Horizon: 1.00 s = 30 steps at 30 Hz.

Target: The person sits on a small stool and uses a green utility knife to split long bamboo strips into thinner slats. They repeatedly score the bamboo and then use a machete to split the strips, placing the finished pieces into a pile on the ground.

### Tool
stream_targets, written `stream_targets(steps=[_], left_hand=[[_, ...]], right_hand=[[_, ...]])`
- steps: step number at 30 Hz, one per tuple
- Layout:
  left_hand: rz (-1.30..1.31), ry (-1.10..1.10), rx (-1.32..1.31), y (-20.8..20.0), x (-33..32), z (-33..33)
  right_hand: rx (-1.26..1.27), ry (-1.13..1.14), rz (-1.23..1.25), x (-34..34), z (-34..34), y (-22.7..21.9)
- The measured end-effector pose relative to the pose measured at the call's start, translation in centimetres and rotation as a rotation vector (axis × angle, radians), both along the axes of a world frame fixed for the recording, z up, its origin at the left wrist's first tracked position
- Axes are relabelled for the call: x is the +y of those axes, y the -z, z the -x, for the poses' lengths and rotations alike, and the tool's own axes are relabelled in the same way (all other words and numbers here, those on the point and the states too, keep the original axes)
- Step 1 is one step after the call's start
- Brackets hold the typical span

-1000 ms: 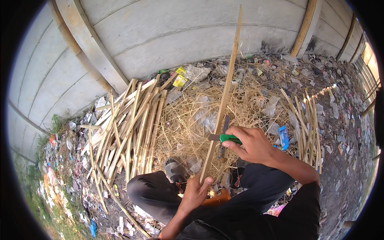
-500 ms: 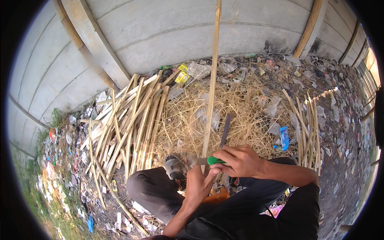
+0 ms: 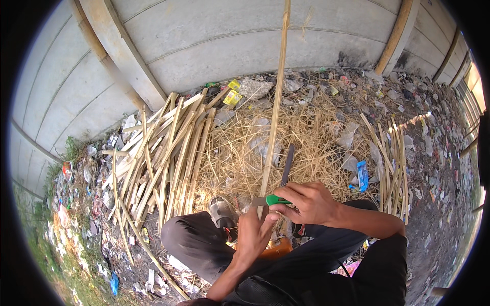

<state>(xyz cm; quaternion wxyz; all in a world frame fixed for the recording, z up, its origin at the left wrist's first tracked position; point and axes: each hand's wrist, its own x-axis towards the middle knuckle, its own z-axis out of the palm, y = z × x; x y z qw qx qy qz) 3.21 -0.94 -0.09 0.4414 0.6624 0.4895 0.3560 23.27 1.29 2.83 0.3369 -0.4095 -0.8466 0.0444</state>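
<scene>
A long, pale bamboo strip [image 3: 276, 112] rises from my lap toward the wall, tilted slightly right at its top. My left hand [image 3: 251, 232] is closed round its lower end. In my right hand [image 3: 309, 203] is a green-handled knife [image 3: 278, 200], its short flat blade lying across the strip just above my left fingers. My two thumbs are close together below the handle. Just beyond my right hand, a long dark blade [image 3: 288, 164] points away over the shavings; its lower part is hidden.
A heap of cut bamboo strips [image 3: 168, 158] lies to the left, and a smaller bundle [image 3: 395, 166] to the right. Thin shavings [image 3: 316, 137] cover the ground ahead, among scattered litter. A concrete wall [image 3: 245, 46] closes off the far side. My shoe [image 3: 222, 210] is near the left hand.
The bamboo strip's upper end has swung a little to the right. My right hand with the knife has shifted very slightly, while my left hand stays nearly in place.
</scene>
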Motion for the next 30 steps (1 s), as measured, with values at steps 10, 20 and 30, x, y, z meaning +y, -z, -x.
stream_targets(steps=[10,20,30], left_hand=[[0.032,0.059,0.075,0.6,-1.0,0.8],[0.131,0.168,-0.03,0.7,-1.1,2.2],[-0.002,0.08,0.028,0.6,-0.4,1.2]], right_hand=[[0.177,0.282,0.002,3.5,-3.9,-1.5],[0.273,0.393,0.203,2.0,-5.7,-1.9],[0.009,0.027,-0.042,0.5,-1.4,0.0]])
